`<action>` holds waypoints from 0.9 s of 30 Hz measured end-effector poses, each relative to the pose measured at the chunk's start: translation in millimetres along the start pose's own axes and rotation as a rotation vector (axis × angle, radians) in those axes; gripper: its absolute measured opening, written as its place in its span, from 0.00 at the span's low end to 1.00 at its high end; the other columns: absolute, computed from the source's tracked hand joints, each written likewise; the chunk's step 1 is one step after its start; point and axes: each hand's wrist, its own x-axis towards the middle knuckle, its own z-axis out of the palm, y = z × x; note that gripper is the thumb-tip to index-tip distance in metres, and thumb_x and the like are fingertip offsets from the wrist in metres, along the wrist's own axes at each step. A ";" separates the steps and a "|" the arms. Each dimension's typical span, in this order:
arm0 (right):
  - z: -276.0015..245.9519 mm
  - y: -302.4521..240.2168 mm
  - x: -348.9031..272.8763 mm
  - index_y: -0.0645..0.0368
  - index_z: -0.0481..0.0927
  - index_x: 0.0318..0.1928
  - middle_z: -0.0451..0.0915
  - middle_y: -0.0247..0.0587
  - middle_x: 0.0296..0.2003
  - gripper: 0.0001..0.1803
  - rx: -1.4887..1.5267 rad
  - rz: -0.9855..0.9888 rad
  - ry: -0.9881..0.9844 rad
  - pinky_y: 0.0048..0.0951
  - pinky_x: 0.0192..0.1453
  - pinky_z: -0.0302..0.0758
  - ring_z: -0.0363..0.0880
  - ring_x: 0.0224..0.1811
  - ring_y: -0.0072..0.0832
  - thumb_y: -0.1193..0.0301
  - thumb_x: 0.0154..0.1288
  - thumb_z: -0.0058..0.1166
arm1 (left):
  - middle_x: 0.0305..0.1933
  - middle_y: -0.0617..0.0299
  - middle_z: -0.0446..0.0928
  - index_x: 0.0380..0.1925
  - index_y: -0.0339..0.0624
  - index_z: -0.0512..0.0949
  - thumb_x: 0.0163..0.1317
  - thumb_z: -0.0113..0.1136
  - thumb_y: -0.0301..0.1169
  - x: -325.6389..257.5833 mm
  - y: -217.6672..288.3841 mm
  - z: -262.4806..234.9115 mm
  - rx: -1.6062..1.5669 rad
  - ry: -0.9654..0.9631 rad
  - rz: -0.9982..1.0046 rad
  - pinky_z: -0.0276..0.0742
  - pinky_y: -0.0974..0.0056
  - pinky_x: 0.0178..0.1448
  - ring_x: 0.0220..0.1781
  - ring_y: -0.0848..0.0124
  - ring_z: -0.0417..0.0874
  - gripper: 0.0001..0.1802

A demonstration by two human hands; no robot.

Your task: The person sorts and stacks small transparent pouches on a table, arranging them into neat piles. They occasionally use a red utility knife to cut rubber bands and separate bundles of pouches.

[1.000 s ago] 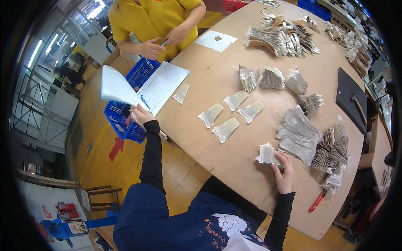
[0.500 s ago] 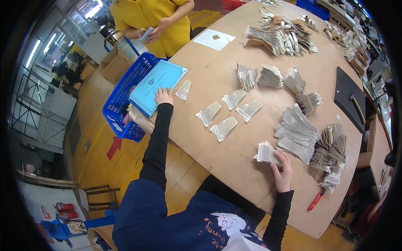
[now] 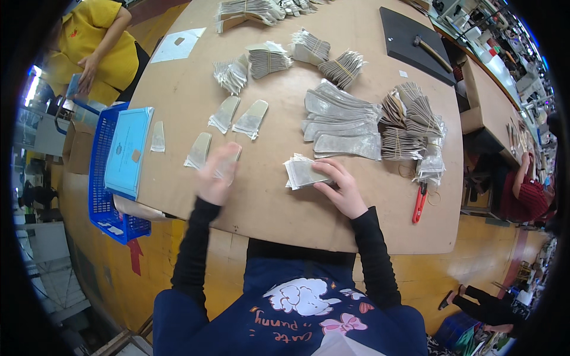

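Grey loose pieces: five | right fingers: gripping one stack | left fingers: blurred, can't tell

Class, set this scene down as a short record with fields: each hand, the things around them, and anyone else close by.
Left hand: blurred, at a loose pale piece; grip unclear
Right hand: thumb and fingers on a small stack
Beyond right hand: fan of large grey pieces
Right side: red-handled tool
Far right: hammer on black board
Left side: blue folder, blue basket
Other person: yellow shirt, far left
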 end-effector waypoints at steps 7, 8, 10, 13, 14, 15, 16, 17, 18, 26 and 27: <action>0.1 -1.0 3.4 0.58 0.78 0.59 0.75 0.45 0.59 0.22 0.012 0.001 -0.004 0.34 0.57 0.76 0.76 0.60 0.40 0.72 0.64 0.63 | 0.64 0.51 0.75 0.70 0.44 0.65 0.58 0.69 0.32 12.4 60.5 94.3 -0.073 -0.309 0.275 0.72 0.57 0.66 0.63 0.54 0.76 0.39; 0.0 -0.9 2.8 0.57 0.78 0.59 0.75 0.45 0.59 0.23 0.017 0.004 -0.008 0.35 0.58 0.76 0.76 0.60 0.40 0.72 0.64 0.63 | 0.63 0.51 0.75 0.70 0.43 0.65 0.58 0.69 0.32 11.3 60.3 96.5 -0.071 -0.332 0.241 0.72 0.57 0.66 0.63 0.54 0.76 0.39; -0.1 -0.7 1.4 0.57 0.75 0.61 0.75 0.45 0.59 0.25 0.018 0.021 0.001 0.35 0.60 0.75 0.76 0.59 0.40 0.72 0.63 0.63 | 0.64 0.52 0.75 0.69 0.42 0.65 0.57 0.70 0.30 8.2 59.4 96.6 -0.073 -0.326 0.200 0.71 0.57 0.68 0.63 0.57 0.77 0.39; 0.8 -0.4 0.4 0.58 0.69 0.66 0.76 0.46 0.59 0.32 0.068 0.065 0.031 0.35 0.63 0.72 0.76 0.60 0.39 0.73 0.63 0.64 | 0.64 0.53 0.76 0.66 0.40 0.67 0.55 0.72 0.26 6.7 58.0 87.8 -0.108 -0.152 0.181 0.71 0.58 0.69 0.63 0.61 0.79 0.38; 0.9 0.2 0.9 0.59 0.66 0.68 0.76 0.47 0.59 0.34 0.122 0.081 0.035 0.35 0.65 0.71 0.75 0.61 0.38 0.74 0.62 0.64 | 0.64 0.53 0.76 0.65 0.40 0.68 0.55 0.72 0.25 7.3 57.0 82.0 -0.135 -0.034 0.178 0.71 0.58 0.69 0.63 0.62 0.79 0.37; 1.2 0.7 1.2 0.60 0.64 0.69 0.75 0.47 0.59 0.36 0.177 0.091 0.036 0.35 0.66 0.69 0.74 0.62 0.36 0.75 0.62 0.64 | 0.63 0.53 0.76 0.63 0.39 0.70 0.54 0.73 0.24 8.0 56.3 76.5 -0.173 0.095 0.191 0.72 0.58 0.68 0.63 0.62 0.79 0.36; 1.1 1.3 1.5 0.59 0.63 0.69 0.75 0.47 0.59 0.36 0.144 0.083 0.030 0.34 0.66 0.69 0.74 0.62 0.36 0.76 0.62 0.63 | 0.63 0.53 0.77 0.63 0.38 0.71 0.53 0.73 0.24 9.9 55.3 72.5 -0.291 0.179 0.127 0.73 0.58 0.67 0.63 0.62 0.79 0.36; 1.0 1.9 1.9 0.59 0.62 0.70 0.76 0.47 0.59 0.37 0.111 0.068 0.020 0.34 0.66 0.69 0.74 0.62 0.36 0.76 0.62 0.63 | 0.62 0.54 0.77 0.62 0.37 0.71 0.52 0.74 0.23 12.3 54.2 69.1 -0.418 0.278 0.079 0.74 0.58 0.66 0.63 0.63 0.79 0.36; 1.1 2.4 2.0 0.59 0.61 0.70 0.76 0.47 0.58 0.38 0.078 0.057 0.015 0.34 0.67 0.69 0.74 0.62 0.36 0.76 0.62 0.63 | 0.61 0.54 0.78 0.61 0.37 0.72 0.50 0.75 0.23 13.5 53.4 66.7 -0.542 0.379 0.003 0.75 0.58 0.65 0.63 0.63 0.79 0.36; 0.6 4.7 2.4 0.61 0.70 0.62 0.79 0.47 0.54 0.30 0.122 0.087 0.037 0.34 0.61 0.74 0.79 0.57 0.36 0.73 0.60 0.67 | 0.62 0.54 0.78 0.70 0.42 0.63 0.53 0.74 0.27 15.2 53.4 94.0 -0.183 -0.343 0.278 0.73 0.57 0.67 0.64 0.57 0.78 0.44; -0.3 5.3 2.6 0.61 0.72 0.61 0.79 0.46 0.53 0.29 0.146 0.100 0.031 0.33 0.60 0.74 0.79 0.56 0.36 0.74 0.59 0.68 | 0.62 0.54 0.78 0.71 0.42 0.62 0.53 0.74 0.28 16.7 52.7 96.4 -0.184 -0.392 0.270 0.73 0.57 0.67 0.64 0.56 0.77 0.45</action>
